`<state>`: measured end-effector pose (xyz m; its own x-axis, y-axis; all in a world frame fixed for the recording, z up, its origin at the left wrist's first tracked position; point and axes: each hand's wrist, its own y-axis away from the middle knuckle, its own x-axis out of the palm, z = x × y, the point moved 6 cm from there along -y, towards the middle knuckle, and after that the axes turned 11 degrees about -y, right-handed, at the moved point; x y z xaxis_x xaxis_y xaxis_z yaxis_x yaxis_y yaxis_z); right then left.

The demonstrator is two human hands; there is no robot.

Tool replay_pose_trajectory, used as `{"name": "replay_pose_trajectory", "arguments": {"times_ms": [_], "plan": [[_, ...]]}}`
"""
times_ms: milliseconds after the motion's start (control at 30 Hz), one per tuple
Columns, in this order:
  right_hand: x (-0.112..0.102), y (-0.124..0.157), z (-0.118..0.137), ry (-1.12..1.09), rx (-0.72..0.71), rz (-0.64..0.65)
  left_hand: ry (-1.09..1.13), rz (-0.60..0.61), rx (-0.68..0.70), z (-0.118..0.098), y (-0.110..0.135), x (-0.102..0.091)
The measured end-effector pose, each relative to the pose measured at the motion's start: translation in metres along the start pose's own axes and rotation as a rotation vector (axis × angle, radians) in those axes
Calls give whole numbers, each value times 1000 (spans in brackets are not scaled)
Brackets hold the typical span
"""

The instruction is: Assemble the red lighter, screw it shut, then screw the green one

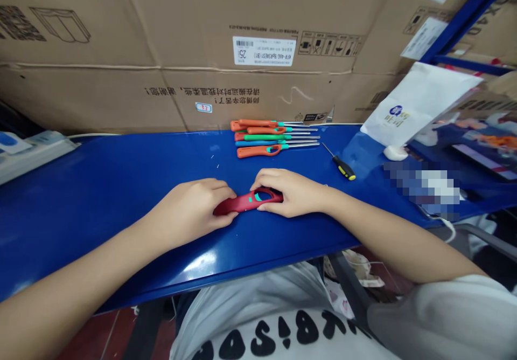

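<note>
A red plastic lighter handle (245,202) with a teal button lies on the blue table (121,187), held from both ends. My left hand (193,209) has its fingers curled over the handle's left end. My right hand (291,191) grips the right end, fingers closed round the looped trigger part. Both hands rest on the tabletop near its front edge.
Several long-nosed lighters (270,137), orange, green and blue, lie in a row at the table's back. A black and yellow screwdriver (341,165) lies right of them. A white paper bag (416,104) leans at the right. Large cardboard boxes (226,36) wall off the back.
</note>
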<state>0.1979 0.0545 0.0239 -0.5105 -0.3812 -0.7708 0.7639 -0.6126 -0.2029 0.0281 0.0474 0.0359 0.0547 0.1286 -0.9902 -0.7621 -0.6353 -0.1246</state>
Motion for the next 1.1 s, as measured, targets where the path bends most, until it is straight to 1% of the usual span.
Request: {"name": "replay_pose_trajectory", "arguments": {"times_ms": [200, 400, 467, 567, 667, 767, 933, 1100], "plan": [[3, 2, 2, 105, -9, 28, -32, -17, -34, -2, 1, 1], [2, 2, -4, -55, 62, -37, 28, 4, -59, -3, 2, -1], [3, 2, -5, -46, 68, -37, 18, 10, -66, -4, 2, -1], [7, 3, -3, 129, 35, 27, -88, 14, -13, -10, 2, 2], [12, 3, 0, 327, -25, 95, -202, -19, 70, -15, 2, 4], [14, 4, 2, 404, -68, 110, -225, -64, 110, -15, 3, 4], [12, 4, 1, 339, -58, 98, -197, -108, 116, -12, 3, 5], [10, 4, 2, 249, -30, 82, -34, -156, 130, -13, 1, 8]]}}
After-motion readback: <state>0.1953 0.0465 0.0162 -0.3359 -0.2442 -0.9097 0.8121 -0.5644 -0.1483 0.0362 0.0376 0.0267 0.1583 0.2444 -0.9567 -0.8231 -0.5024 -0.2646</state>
